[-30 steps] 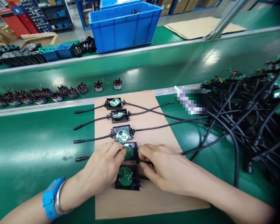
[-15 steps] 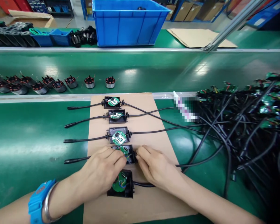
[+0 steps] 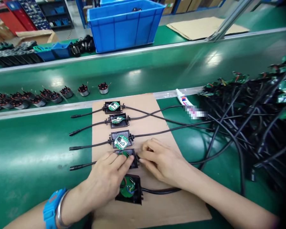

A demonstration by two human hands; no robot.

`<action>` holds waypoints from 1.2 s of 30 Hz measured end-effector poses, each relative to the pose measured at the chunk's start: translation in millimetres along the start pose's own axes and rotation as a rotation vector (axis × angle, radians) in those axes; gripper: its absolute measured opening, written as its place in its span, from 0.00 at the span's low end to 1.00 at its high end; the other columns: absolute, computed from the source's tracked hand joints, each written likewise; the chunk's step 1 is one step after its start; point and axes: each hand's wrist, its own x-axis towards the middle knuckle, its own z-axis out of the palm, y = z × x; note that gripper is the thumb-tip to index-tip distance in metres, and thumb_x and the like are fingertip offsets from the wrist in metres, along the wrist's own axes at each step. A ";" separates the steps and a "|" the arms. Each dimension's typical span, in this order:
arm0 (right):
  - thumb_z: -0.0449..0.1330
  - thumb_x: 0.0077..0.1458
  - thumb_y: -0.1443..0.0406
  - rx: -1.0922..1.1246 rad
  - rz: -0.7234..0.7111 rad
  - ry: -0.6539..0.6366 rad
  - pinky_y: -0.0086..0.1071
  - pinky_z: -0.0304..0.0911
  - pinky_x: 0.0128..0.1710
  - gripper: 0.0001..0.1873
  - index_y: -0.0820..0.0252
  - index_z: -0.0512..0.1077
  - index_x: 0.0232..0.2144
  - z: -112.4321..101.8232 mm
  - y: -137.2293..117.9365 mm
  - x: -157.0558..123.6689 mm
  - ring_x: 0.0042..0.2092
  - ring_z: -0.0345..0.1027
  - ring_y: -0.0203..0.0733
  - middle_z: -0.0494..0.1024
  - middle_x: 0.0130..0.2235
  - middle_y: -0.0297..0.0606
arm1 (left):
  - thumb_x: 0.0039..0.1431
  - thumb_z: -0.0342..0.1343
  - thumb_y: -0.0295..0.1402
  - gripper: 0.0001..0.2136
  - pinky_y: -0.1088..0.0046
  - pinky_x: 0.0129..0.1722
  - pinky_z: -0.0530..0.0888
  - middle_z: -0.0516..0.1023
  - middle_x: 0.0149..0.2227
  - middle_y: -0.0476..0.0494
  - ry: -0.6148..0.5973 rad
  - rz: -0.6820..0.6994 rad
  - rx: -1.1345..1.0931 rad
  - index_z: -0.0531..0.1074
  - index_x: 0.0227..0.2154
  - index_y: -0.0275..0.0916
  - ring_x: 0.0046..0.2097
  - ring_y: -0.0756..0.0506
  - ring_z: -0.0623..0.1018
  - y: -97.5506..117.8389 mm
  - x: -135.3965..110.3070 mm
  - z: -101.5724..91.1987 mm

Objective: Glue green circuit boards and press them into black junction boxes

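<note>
My left hand [image 3: 109, 175] is closed over the left side of the fourth black plastic box [image 3: 134, 163], its fingertips pressing on the box and the green circuit board inside. My right hand [image 3: 163, 160] pinches the black cable [image 3: 196, 163] where it meets the right end of this box; the pinch point is partly hidden. Nearer to me lies another black box [image 3: 138, 198] with a round circuit board [image 3: 128, 187], partly behind my left hand. Beyond my hands, a third box [image 3: 127, 135] holds a round circuit board [image 3: 121, 142] with white paste on it.
Two more boxes with boards lie farther up the cardboard sheet [image 3: 171, 206]. A white tube [image 3: 184, 101] lies right, beside a large heap of cables with boards [image 3: 250, 105]. Several motor stators [image 3: 83, 90] line the far left, below a blue crate [image 3: 124, 30].
The camera view has tilted and shifted slightly. My left fingertips have moved right across the board toward the box's right edge. My right hand stays at the cable end, its fingers slightly shifted.
</note>
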 end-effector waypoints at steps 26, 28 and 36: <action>0.44 0.63 0.68 -0.105 -0.002 0.078 0.32 0.59 0.31 0.11 0.62 0.66 0.33 -20.0 14.5 25.3 0.31 0.62 0.38 0.69 0.31 0.40 | 0.66 0.45 0.30 0.08 0.72 0.35 0.74 0.78 0.38 0.47 0.265 -0.330 -0.288 0.68 0.41 0.40 0.37 0.48 0.78 -65.8 -8.9 -26.4; 0.44 0.62 0.67 -0.201 -0.015 -0.003 0.32 0.54 0.27 0.14 0.61 0.65 0.28 -33.1 2.1 23.4 0.26 0.60 0.37 0.68 0.27 0.38 | 0.66 0.44 0.31 0.09 0.70 0.38 0.75 0.78 0.40 0.47 0.255 -0.307 -0.297 0.69 0.42 0.40 0.39 0.47 0.78 -60.9 -8.5 -30.9; 0.49 0.56 0.70 -0.227 0.074 -0.291 0.34 0.48 0.26 0.10 0.61 0.68 0.26 -39.6 -11.4 43.4 0.26 0.61 0.38 0.73 0.25 0.39 | 0.66 0.42 0.31 0.11 0.69 0.34 0.76 0.78 0.36 0.44 0.205 -0.288 -0.182 0.71 0.40 0.38 0.36 0.46 0.79 -61.3 3.7 -21.5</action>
